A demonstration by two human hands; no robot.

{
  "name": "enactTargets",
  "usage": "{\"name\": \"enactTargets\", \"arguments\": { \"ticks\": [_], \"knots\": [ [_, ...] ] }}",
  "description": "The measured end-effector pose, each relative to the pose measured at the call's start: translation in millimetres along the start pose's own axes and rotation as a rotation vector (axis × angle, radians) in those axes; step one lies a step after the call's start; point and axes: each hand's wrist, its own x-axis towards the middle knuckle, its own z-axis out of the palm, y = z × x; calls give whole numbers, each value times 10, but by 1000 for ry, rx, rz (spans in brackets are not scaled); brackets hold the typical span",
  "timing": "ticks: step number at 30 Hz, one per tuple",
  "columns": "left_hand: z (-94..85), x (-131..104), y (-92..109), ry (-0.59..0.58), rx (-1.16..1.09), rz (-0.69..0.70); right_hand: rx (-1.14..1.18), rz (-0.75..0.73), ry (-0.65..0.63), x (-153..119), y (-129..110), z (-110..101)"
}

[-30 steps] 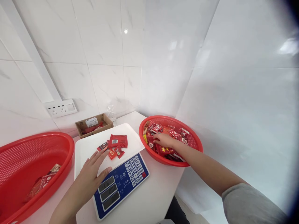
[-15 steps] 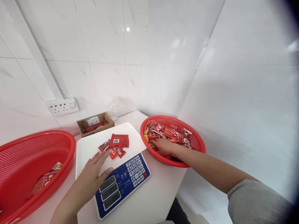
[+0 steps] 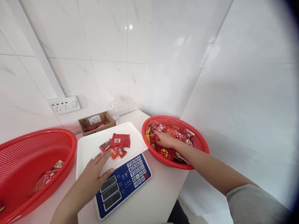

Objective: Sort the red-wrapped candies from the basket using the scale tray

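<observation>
My left hand [image 3: 94, 172] is open, its fingers spread over the near side of the white weighing pan [image 3: 90, 146] of a digital scale. Its fingertips are by a small group of wrapped sweets: a larger red packet [image 3: 120, 140], a dark red packet [image 3: 105, 145], an orange-red one [image 3: 113, 153] and a small twisted red one [image 3: 121, 151]. My right hand [image 3: 165, 139] reaches into the right red basket [image 3: 202, 146], fingers bent down among many red-wrapped sweets [image 3: 178, 134]. Whatever its fingertips pinch is too hidden to name.
Blue keypad panel [image 3: 126, 183] with displays fronts the scale. A larger red basket [image 3: 70, 146] at left holds a few packets [image 3: 48, 179]. Behind stand a cardboard box [image 3: 97, 122] with red packets and a clear plastic bottle [image 3: 114, 111]. Walls close in behind and at right.
My right hand has shifted slightly up and back within the basket, exposing a red packet with gold print below it. My left hand stays over the scale. The view has moved slightly.
</observation>
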Motion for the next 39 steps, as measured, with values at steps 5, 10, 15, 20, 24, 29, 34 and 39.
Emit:
{"name": "enactTargets", "arguments": {
  "ticks": [5,10,15,20,24,29,34,39],
  "knots": [
    [14,5,-13,-12,-1,-14,106,36,211,51,135,-68],
    [23,2,-22,11,-13,0,174,-14,228,49,111,-94],
    [24,12,-3,-16,-25,-16,208,-172,4,-7,34,-63],
    [32,1,-1,-13,-24,-7,179,-301,-204,-72,-45,14],
    [69,-3,-34,12,-26,20,161,-311,-202,-90,-91,28],
    [81,6,-29,-17,-31,-10,159,-287,-187,-108,-145,10],
    [11,-6,43,-15,-33,-18,155,-195,-104,-89,-137,47],
    [-45,-21,99,-34,-55,-35,145,-13,81,-17,-62,-22]
  ]
}}
